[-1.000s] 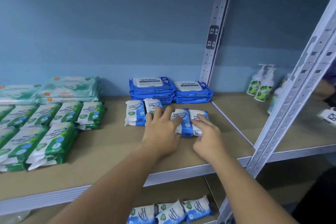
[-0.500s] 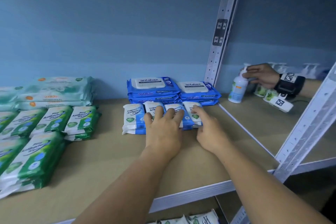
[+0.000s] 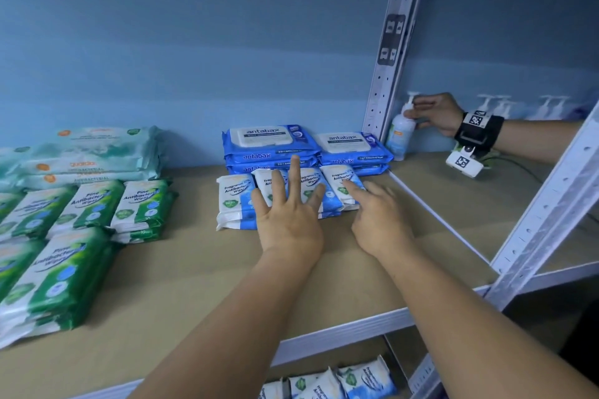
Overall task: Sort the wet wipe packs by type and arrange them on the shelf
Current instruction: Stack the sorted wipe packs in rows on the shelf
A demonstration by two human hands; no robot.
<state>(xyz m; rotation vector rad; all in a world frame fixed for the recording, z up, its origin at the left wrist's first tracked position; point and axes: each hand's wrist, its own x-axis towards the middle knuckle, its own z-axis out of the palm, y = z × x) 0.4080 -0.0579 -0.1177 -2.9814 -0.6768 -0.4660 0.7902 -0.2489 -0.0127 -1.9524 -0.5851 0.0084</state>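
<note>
Several small blue-and-white fragrance-free wipe packs (image 3: 234,196) lie in a row on the brown shelf (image 3: 181,278), in front of stacked large blue antabax packs (image 3: 269,142). My left hand (image 3: 287,217) lies over the middle packs with its fingers spread and straight. My right hand (image 3: 376,214) touches the rightmost small pack (image 3: 340,176) with its fingertips. Green pine wipe packs (image 3: 94,204) lie in rows at the left, and pale teal packs (image 3: 97,152) are stacked behind them.
A white perforated upright (image 3: 389,74) divides the shelf bays. In the right bay another person's hand (image 3: 434,112), with a tagged wristband, holds a pump bottle (image 3: 400,133). More blue-and-white packs (image 3: 363,381) lie on the shelf below. A slanted front post (image 3: 547,201) stands at the right.
The row of small packs has been pushed back against the antabax stacks. My left fingers have spread and lifted straighter. The other person's hand moved the pump bottle left to the upright.
</note>
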